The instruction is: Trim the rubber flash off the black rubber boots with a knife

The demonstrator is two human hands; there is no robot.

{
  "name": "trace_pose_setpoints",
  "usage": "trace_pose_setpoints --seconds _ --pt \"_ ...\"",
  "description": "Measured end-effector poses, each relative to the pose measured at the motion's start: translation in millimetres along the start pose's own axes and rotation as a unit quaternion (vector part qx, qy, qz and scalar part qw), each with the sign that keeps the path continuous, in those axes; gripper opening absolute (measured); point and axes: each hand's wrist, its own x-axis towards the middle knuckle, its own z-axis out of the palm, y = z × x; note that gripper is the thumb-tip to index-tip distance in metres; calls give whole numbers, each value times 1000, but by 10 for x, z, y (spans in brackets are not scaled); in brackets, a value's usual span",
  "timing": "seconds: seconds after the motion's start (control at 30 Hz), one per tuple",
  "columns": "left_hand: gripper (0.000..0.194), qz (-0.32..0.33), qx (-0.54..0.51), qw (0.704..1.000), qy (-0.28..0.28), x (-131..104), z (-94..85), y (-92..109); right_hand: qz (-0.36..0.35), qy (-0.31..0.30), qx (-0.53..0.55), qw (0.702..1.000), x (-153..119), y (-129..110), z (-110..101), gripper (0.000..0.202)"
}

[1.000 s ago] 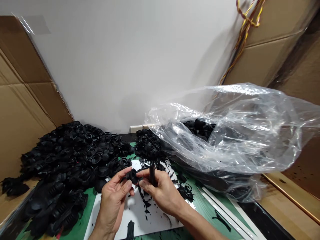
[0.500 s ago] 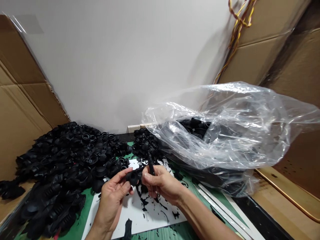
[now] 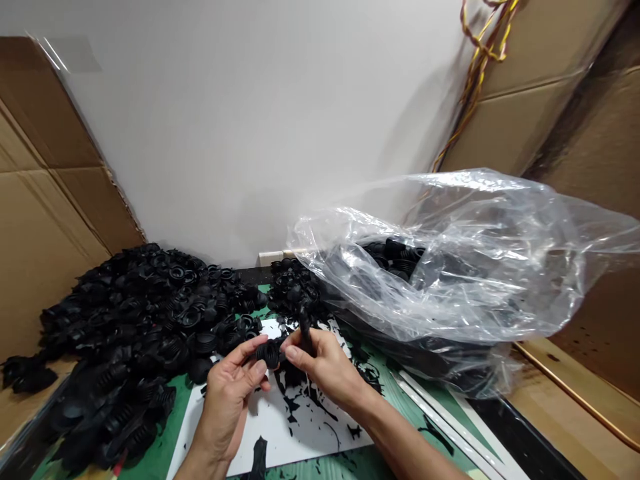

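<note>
Head cam: left hand (image 3: pixel 231 387) is pinching a ribbed black part (image 3: pixel 269 355) above the white sheet (image 3: pixel 275 430), right hand (image 3: pixel 325 367) is gripping a dark tool (image 3: pixel 305 323) beside it. Guessing they're working its edge; next move's calling for a steady left pinch.

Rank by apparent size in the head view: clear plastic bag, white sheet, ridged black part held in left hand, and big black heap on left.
1. Clear plastic bag
2. Big black heap
3. White sheet, partly covered
4. Ridged black part
</note>
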Motion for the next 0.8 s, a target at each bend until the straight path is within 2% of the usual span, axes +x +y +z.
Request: trace_pose_setpoints --seconds 0.07,0.13,0.27,0.37,0.43,0.57,0.67,0.8 --pt "42 3 5 1000 5 -12 23 15 -21 -15 -54 998 -25 -5 25 13" --pt "40 8 10 1000 10 -24 45 30 -21 -14 -89 996 -47 -11 54 14" --pt "38 24 28 999 12 -33 57 25 -16 9 -103 995 -67 -15 104 17" --pt "38 35 41 999 4 -24 44 5 -7 10 -69 998 -49 7 103 14" --pt "39 28 37 999 -5 -14 32 0 19 -13 -20 1000 -26 16 72 14" --pt "43 -15 8 1000 -18 2 8 14 81 -74 123 986 14 -22 -35 39" --pt "44 -29 -5 999 -19 8 -3 26 63 -40 152 986 23 -49 -78 47" --pt "43 -28 -18 999 -24 12 0 32 55 3 105 993 17 -33 -38 40"
